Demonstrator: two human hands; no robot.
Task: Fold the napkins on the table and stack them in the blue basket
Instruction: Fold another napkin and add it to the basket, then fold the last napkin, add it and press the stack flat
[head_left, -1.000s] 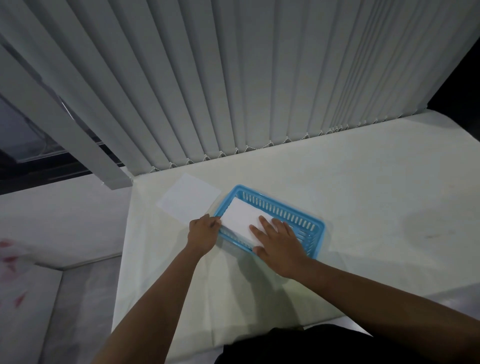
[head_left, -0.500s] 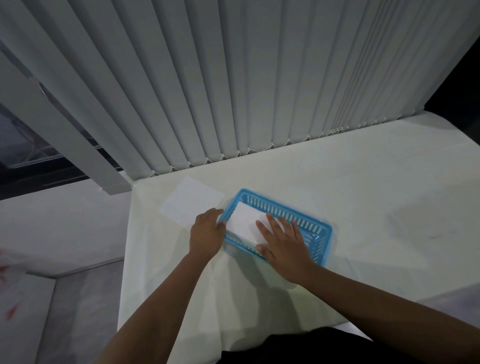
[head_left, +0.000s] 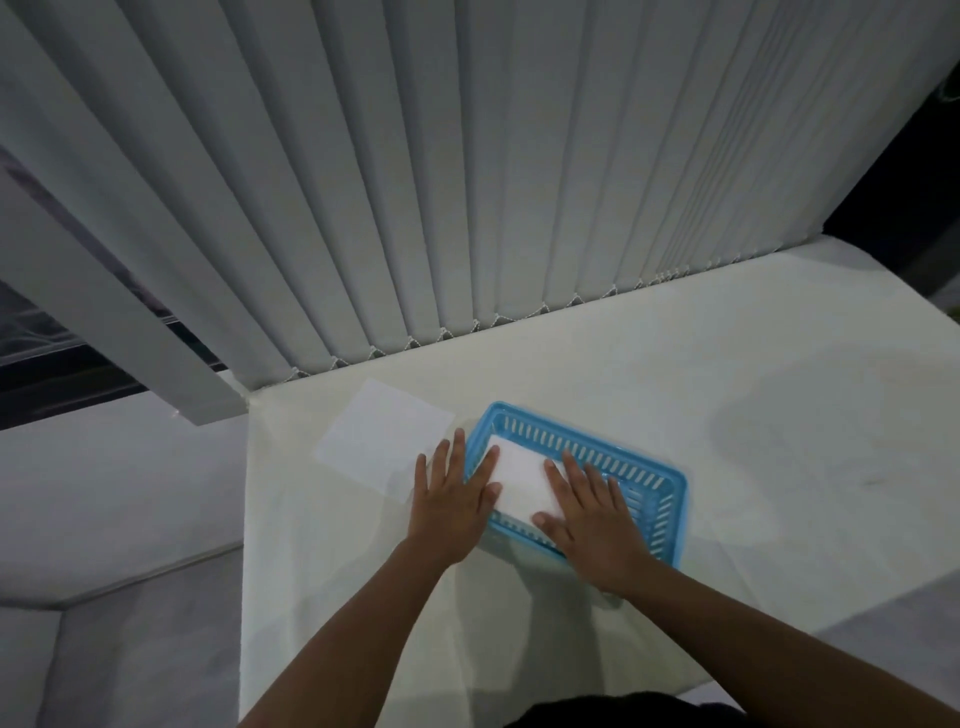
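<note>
Head view looks down on a pale table (head_left: 649, 405) set against a wall of grey vertical blinds (head_left: 467, 182). A blue basket (head_left: 667, 501) sits on the table just in front of the person, a shallow rectangular plastic tray with slotted walls, turned at a slight angle so its left corner points toward the far side.

Inside the basket lies a folded napkin (head_left: 522, 480), plain white, a neat rectangle with crisp edges, filling the left part of the basket floor. Whether it is one napkin or a small stack cannot be told from here. The right part of the basket floor shows bare blue.

Both hands are flat and spread, gripping nothing. The left hand (head_left: 452, 499) rests palm down at the basket's near left corner, with its thumb and a fingertip reaching over the rim onto the left edge of the folded napkin and its other fingers on the table. The right hand (head_left: 592, 512) lies palm down inside the basket, fingers splayed, pressing on the right end of the folded napkin, its wrist crossing the near rim.

Another napkin (head_left: 382, 439) lies unfolded on the table to the left of the basket, a flat white square set like a diamond, its near right corner just beside the left hand's fingers.
</note>
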